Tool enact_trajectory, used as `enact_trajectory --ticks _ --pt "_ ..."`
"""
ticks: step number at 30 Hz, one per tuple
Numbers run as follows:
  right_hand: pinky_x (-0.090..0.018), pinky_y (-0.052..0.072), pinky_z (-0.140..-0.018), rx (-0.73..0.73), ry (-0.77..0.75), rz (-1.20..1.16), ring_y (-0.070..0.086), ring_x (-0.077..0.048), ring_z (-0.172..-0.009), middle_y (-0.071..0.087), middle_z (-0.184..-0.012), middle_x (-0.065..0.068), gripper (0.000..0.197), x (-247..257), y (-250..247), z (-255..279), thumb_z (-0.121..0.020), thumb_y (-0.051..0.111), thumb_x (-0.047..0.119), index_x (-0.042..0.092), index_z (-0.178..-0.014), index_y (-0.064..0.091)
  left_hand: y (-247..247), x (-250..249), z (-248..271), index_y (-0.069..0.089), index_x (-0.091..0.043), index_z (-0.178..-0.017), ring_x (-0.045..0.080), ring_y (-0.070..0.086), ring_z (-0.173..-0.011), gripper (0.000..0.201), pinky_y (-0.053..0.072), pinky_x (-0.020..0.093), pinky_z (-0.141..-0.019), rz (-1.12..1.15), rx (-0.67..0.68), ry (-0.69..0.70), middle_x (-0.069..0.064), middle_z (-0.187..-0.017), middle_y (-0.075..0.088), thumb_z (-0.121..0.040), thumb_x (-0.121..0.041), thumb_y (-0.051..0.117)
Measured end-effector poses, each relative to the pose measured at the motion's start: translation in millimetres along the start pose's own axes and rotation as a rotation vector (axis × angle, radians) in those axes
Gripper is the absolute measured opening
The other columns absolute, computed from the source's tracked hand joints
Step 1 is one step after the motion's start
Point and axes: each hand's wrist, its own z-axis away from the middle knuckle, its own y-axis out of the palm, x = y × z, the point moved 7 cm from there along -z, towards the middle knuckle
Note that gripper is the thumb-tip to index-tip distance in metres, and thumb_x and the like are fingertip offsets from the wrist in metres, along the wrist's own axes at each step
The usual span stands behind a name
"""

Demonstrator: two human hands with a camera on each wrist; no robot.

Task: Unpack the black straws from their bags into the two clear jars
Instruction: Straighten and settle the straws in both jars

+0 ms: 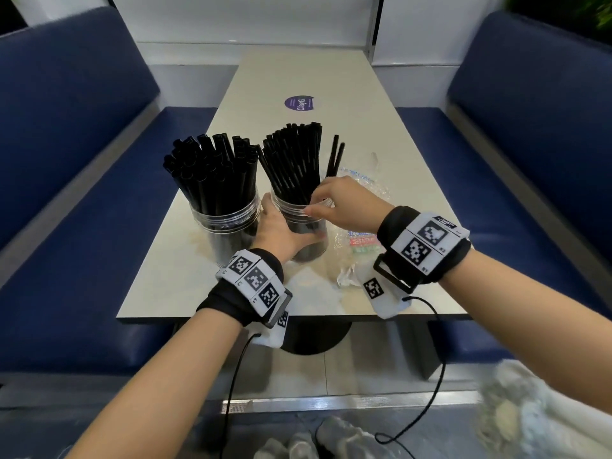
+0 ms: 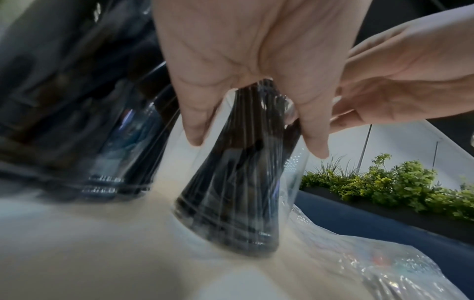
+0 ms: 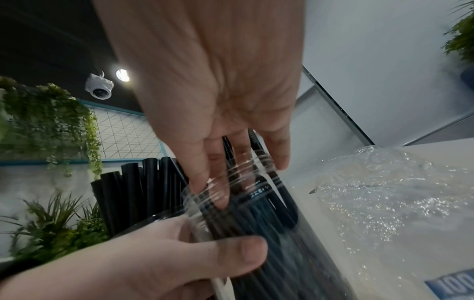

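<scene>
Two clear jars stand mid-desk, both packed with black straws. Right jar is gripped low by left hand; right hand fingers rest uncurled at its rim. Light, stiff, slippery straws are judged best pinched mid-length.

- Round purple sticker on the far middle of the table: white word "ClayG", set sideways; smaller print beside it too small to read.
- Clear plastic bag on the table, right of the jars: blue label at its near edge with white digits "100", cut off by the frame.
- Same bag, far end: faint blue print, not legible.
</scene>
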Motion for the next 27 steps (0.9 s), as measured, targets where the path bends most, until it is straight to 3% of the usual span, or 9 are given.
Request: enact_trajectory --ticks 4,7,9,12,14,20,22,25,27 --pt "-0.019 0.035 -0.088 0.005 -0.011 -0.093 0.055 -0.019 -0.106 0.061 -0.113 -0.006 0.025 6.7 -4.0 15.1 -0.091 0.055 0.027 0.008 -0.102 0.068 -9.4 1.0 4.5 0.024 -0.010 -0.137 0.010 0.046 -0.114 0.107 0.035 0.020 -0.099 0.061 -0.045 0.017 0.001 -0.129 0.051 -0.054 -0.024 0.090" --pt "-0.033 0.044 -0.091 -0.222 -0.001 -0.187 0.052 -0.016 -0.090 0.054 -0.093 -0.001 0.022 12.3 -38.1 21.1 -0.082 0.067 0.026 0.008 -0.092 0.061 -16.1 1.2 9.0 0.028 -0.012 -0.134 0.009 0.048 -0.112 0.101 0.033 0.016 -0.091 0.026 -0.072 0.043 -0.001 -0.124 0.054 -0.055 -0.025 0.089" --pt "-0.032 0.046 -0.091 -0.373 0.002 -0.250 0.048 -0.019 -0.096 0.044 -0.104 -0.004 0.050 12.9 -57.7 18.9 -0.069 0.078 0.029 0.009 -0.103 0.047 -18.6 1.6 10.9 0.028 -0.013 -0.136 0.013 0.049 -0.119 0.104 0.034 0.017 -0.092 -0.005 -0.087 0.061 0.000 -0.126 0.055 -0.054 -0.029 0.089" --pt "-0.030 0.031 -0.109 -0.251 -0.033 -0.243 0.033 -0.024 -0.129 0.029 -0.138 -0.012 0.108 20.0 -51.5 -3.0 -0.054 0.087 0.037 0.012 -0.138 0.023 -18.4 0.8 13.8 0.027 -0.013 -0.137 0.019 0.047 -0.124 0.108 0.037 0.024 -0.098 -0.051 -0.078 0.073 0.003 -0.129 0.053 -0.052 -0.033 0.089" --pt "-0.033 0.027 -0.113 -0.184 -0.053 -0.240 0.027 -0.025 -0.136 0.024 -0.146 -0.013 0.120 26.8 -41.8 -18.1 -0.050 0.088 0.040 0.017 -0.144 0.016 -17.7 0.2 14.3 0.029 -0.010 -0.137 0.020 0.048 -0.124 0.109 0.040 0.028 -0.100 -0.055 -0.081 0.080 0.005 -0.128 0.054 -0.050 -0.034 0.090" --pt "-0.044 0.040 -0.105 -0.228 0.028 -0.255 0.042 -0.022 -0.125 0.038 -0.134 -0.002 0.090 39.5 -27.0 -37.3 -0.051 0.083 0.052 0.028 -0.130 0.046 -14.0 -0.3 18.5 0.029 -0.010 -0.134 0.024 0.056 -0.114 0.109 0.049 0.036 -0.094 -0.053 -0.068 0.079 0.009 -0.121 0.058 -0.047 -0.035 0.090" --pt "-0.044 0.045 -0.099 -0.254 0.026 -0.251 0.046 -0.023 -0.118 0.040 -0.127 -0.001 0.076 47.1 -20.2 -38.5 -0.054 0.081 0.050 0.028 -0.121 0.054 -12.6 -0.8 18.9 0.026 -0.012 -0.137 0.025 0.055 -0.116 0.100 0.046 0.029 -0.093 -0.025 -0.052 0.063 0.009 -0.125 0.056 -0.059 -0.028 0.086" --pt "-0.044 0.049 -0.090 -0.381 0.023 -0.298 0.051 -0.030 -0.106 0.046 -0.117 -0.005 0.049 51.7 -17.5 -39.1 -0.063 0.078 0.034 0.018 -0.106 0.061 -12.7 -3.2 20.0 0.025 -0.010 -0.140 0.025 0.055 -0.115 0.087 0.040 0.024 -0.084 -0.011 -0.050 0.092 0.009 -0.123 0.057 -0.071 -0.023 0.076" --pt "-0.037 0.048 -0.088 -0.466 0.034 -0.354 0.053 -0.031 -0.102 0.050 -0.112 -0.008 0.037 50.3 -19.2 -38.2 -0.066 0.074 0.019 0.011 -0.101 0.063 -13.2 -3.6 21.2 0.022 -0.013 -0.142 0.026 0.055 -0.115 0.089 0.042 0.026 -0.086 0.000 -0.059 0.112 0.010 -0.123 0.058 -0.071 -0.021 0.075"
